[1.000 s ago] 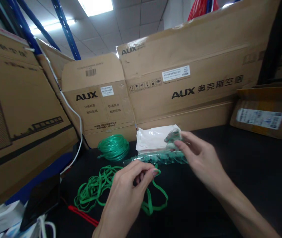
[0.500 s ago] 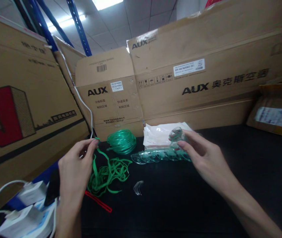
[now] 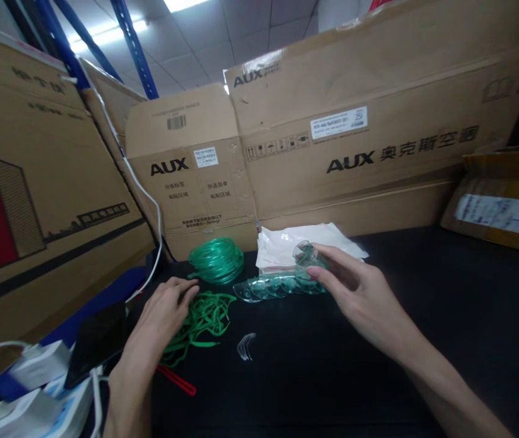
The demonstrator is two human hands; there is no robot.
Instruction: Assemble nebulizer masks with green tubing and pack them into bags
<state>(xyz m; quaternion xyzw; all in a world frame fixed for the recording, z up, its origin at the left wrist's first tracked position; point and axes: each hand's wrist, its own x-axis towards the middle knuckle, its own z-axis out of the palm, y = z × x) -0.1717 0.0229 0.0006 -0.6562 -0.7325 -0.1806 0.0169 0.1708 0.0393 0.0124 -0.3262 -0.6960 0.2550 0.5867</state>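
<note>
In the head view, my right hand (image 3: 355,286) grips a clear, greenish oxygen mask (image 3: 305,255) between thumb and fingers. It is held just above a row of nested clear masks (image 3: 263,288) lying on the black table; I cannot tell whether they touch. My left hand (image 3: 168,307) is low over a tangled pile of green elastic straps (image 3: 211,313), thumb and forefinger tips slightly apart, with no strap visible between them. Behind the straps sits a coil of green clear tubing (image 3: 217,260). Several thin metal strips (image 3: 245,347) lie in front of the masks.
A white plastic packet (image 3: 286,240) lies behind the masks. Tall cardboard boxes (image 3: 355,188) wall in the back and left. A red looped cord (image 3: 179,380), a dark phone-like slab (image 3: 97,340) and a power strip with plugs (image 3: 67,401) are at the left.
My left hand has lowered to the strap pile, and the strap end it pinched no longer shows. My right hand with the mask has shifted slightly left in view; the whole view has shifted too.
</note>
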